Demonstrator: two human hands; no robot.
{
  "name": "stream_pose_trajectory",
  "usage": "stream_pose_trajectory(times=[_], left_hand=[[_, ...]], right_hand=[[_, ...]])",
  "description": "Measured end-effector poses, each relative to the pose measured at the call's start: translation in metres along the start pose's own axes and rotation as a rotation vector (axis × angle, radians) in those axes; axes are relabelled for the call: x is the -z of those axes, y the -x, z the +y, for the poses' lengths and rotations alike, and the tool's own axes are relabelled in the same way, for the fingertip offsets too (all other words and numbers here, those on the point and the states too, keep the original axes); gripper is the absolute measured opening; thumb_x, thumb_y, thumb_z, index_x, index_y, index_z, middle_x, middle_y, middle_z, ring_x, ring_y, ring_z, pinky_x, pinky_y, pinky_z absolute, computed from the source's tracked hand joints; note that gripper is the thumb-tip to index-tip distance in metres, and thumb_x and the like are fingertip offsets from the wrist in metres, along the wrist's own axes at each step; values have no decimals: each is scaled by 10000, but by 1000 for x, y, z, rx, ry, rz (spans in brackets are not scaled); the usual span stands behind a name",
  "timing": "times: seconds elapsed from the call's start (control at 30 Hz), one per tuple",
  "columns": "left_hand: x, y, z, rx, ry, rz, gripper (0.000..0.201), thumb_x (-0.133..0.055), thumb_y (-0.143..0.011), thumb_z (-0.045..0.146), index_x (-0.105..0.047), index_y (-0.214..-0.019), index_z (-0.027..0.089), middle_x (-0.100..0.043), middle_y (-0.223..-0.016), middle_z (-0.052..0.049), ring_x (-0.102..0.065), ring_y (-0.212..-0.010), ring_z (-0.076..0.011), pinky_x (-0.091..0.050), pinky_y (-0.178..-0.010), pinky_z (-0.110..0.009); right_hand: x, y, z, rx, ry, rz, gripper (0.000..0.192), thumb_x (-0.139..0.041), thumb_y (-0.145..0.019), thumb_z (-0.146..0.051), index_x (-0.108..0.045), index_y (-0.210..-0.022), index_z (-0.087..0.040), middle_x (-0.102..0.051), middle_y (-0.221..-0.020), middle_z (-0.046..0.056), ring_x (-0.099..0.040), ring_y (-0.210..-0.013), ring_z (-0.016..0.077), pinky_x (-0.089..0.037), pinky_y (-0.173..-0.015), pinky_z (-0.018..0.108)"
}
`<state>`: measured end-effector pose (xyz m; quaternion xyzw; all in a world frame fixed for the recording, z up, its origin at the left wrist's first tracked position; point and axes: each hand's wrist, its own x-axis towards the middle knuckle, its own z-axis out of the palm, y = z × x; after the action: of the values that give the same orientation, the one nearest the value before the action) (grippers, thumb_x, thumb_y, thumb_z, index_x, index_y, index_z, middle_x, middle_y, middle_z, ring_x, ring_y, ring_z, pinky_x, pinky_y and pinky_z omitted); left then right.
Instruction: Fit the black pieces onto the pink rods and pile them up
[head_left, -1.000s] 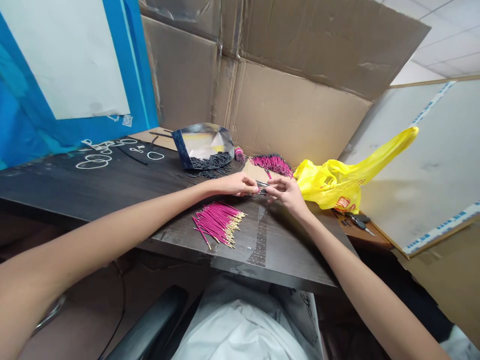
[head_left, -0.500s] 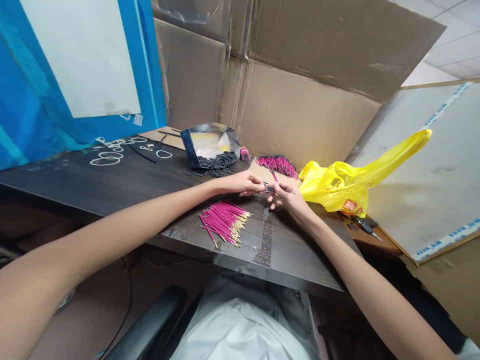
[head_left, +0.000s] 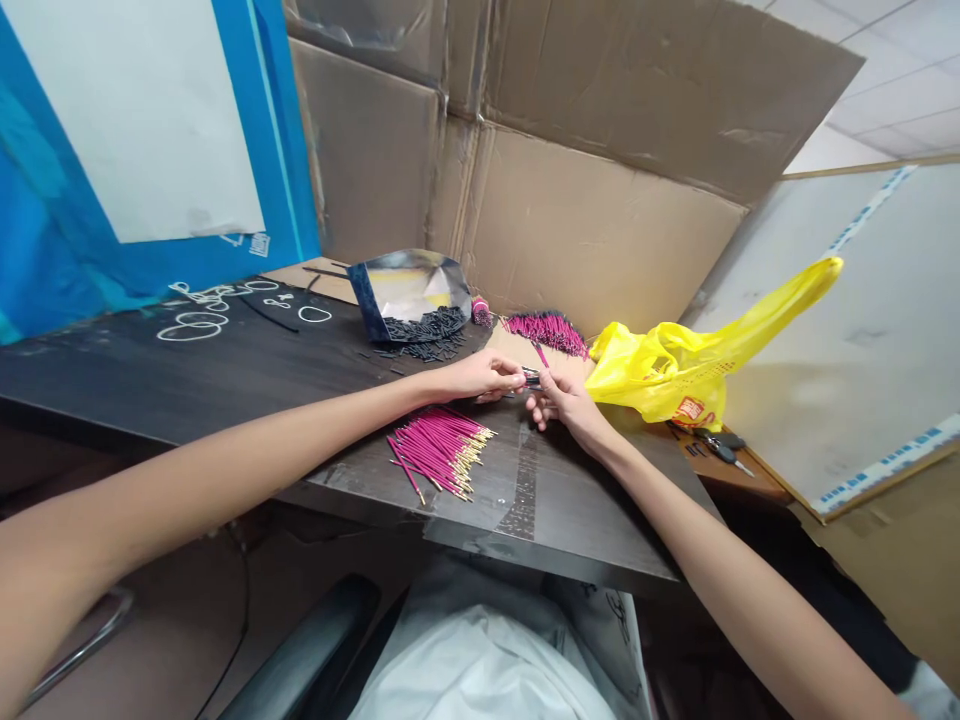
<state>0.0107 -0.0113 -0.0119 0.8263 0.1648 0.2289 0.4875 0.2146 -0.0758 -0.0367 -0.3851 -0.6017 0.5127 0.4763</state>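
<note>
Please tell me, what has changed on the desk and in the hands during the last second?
Almost nothing. Both hands, left hand and right hand, still pinch the small dark piece between them. The pink sticks, black pile and yellow bag stayed put.

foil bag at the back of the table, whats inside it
The open foil bag holds short black sticks that spill from its mouth onto the table. Its shiny inner wall shows above them; how deep the pile runs is hidden.

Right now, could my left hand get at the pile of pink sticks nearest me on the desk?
Probably yes. The left hand sits just beyond the pink sticks, with only bare desk between them. But it and the right hand are pinching a small dark piece.
</note>
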Motion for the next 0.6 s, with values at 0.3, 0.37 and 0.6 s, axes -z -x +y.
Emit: stream_pose_trajectory(times=[0.3,0.37,0.6], left_hand=[[0,-1,2,-7,19,45,385,-580,-964,494,-597,-789,151,-433,-524,52,-372,-432,-72,-279,-436,-216],[-1,0,3,3,37,48,384,-589,-959,488,-581,-770,154,-432,-521,53,-368,-428,-71,-275,-435,-218],[-3,3,9,13,96,-2,365,-615,-944,474,-590,-778,149,-434,-524,53,-358,-428,-72,-253,-437,-226]], right_hand=[[-1,-1,-3,-21,-99,25,499,-688,-817,-667,-580,-935,-194,-673,-770,20,-599,-547,119,-512,-442,236],[-4,1,-4,2,-53,18,515,-691,-803,-688,-562,-916,-201,-666,-768,10,-597,-538,115,-500,-431,227],[-8,4,-6,2,-23,-31,503,-682,-822,-681,-573,-918,-199,-649,-767,-1,-580,-527,96,-480,-436,209]])
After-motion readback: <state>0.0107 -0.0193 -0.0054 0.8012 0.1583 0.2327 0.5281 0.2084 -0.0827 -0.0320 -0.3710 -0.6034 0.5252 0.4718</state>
